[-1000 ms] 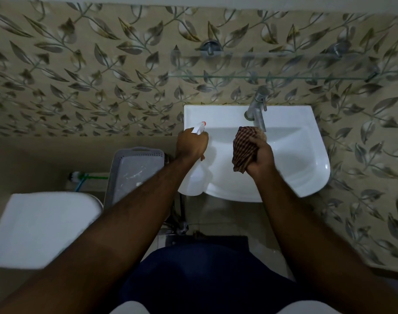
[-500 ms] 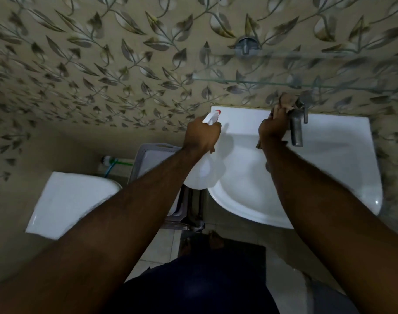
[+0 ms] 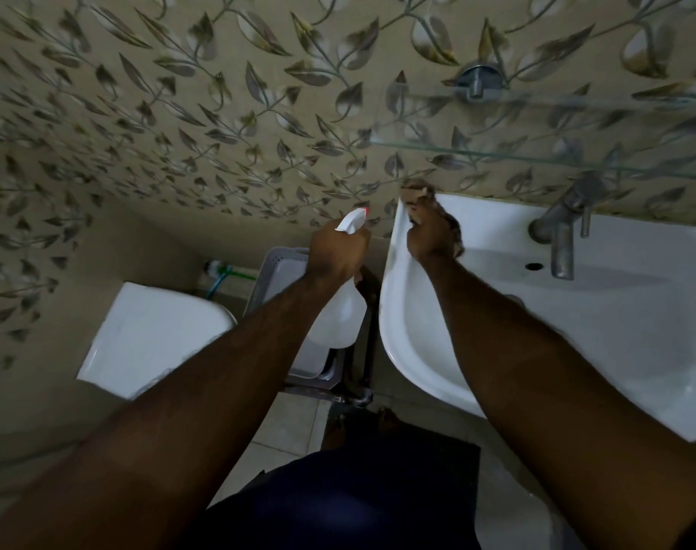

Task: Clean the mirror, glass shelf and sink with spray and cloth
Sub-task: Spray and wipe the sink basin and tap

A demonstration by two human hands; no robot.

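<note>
White ceramic sink [image 3: 635, 311]: fixed to the leaf-patterned tiled wall [image 3: 179, 133] on my right, its basin bare; my wiping has shifted from the tap to the rear left corner, so I judge the sink stage is under way along the rim.
Clear glass shelf [image 3: 536, 152]: above the sink, on a round metal bracket [image 3: 477, 83]; nothing stands on it.
Mirror: not in view.
White translucent plastic spray bottle [image 3: 340, 317]: hanging beside the sink's left edge over a grey plastic basket [image 3: 275, 267], nozzle aimed at the wall, as a second ago.
Left hand [image 3: 338, 252]: grip wrapped around the bottle's neck; I cannot tell whether a finger is on the trigger.
Right hand [image 3: 431, 234]: grip pressed down on the cloth at the corner, having left the dull metal tap [image 3: 560, 236].
Brown checked cloth [image 3: 417, 192]: bunched under my fingers, touching rim and wall edge.
</note>
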